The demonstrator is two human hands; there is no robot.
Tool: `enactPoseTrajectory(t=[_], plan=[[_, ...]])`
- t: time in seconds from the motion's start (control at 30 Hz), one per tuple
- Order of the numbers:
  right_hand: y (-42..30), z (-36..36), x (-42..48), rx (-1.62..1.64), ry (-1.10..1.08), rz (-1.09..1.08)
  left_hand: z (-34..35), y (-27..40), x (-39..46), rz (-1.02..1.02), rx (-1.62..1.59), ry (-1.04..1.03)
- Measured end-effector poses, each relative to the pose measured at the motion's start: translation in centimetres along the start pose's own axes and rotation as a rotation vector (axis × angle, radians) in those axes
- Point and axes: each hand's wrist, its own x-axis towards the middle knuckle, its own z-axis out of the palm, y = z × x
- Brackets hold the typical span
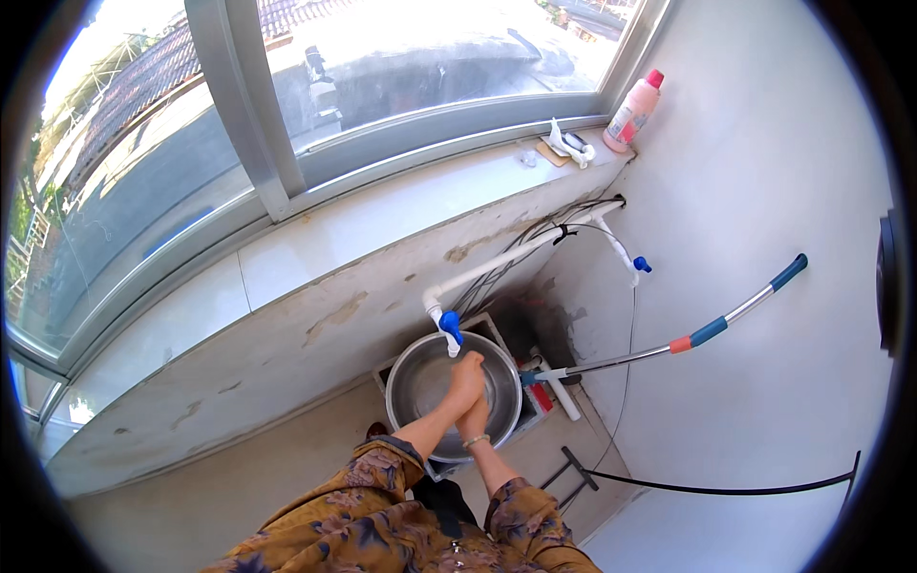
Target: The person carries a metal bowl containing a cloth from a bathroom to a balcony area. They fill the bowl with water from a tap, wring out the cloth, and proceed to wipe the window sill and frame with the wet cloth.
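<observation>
My left hand (468, 374) and my right hand (473, 418) are pressed together over a round stainless steel basin (507, 402). The left is farther forward, with its fingers bent. Most of the right hand's fingers are hidden, and a beaded bracelet (476, 441) circles that wrist. Just beyond the left hand hangs a white plastic tap (453, 349) with a blue handle (450, 326), its spout above the basin's far side. Whether water runs from it I cannot tell. No object shows in either hand.
A grey crate-like stand (494, 329) supports the basin. To the right, a mop-like pole (648, 354) leans against the wall, near a white pipe (562, 397) and a black metal rack (666, 487). A pink bottle (633, 114) stands on the windowsill (372, 215). A second tap (640, 266) hangs behind.
</observation>
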Motion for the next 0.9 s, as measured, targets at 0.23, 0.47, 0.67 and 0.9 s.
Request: enactPoseTrajectory(t=[0.23, 0.47, 0.67, 0.9], plan=[[-0.9, -2.4, -0.5, -0.086, -0.177, 0.054, -1.5, 1.0, -1.2, -0.229, -0.134, -0.185], [-2.2, -4.0, -0.2, 0.113, -0.240, 0.235, -3.5, 3.9, 0.1, -0.120, -0.208, -0.428], [-5.0, -6.5, -1.3, 1.014, -0.522, 0.890, -5.9, 5.4, 0.7, 0.387, -0.180, -0.526], [-9.3, -4.1, -2.2, 1.869, -0.427, 0.843, -7.9, 6.2, 0.9, 0.662, 0.002, -0.860]])
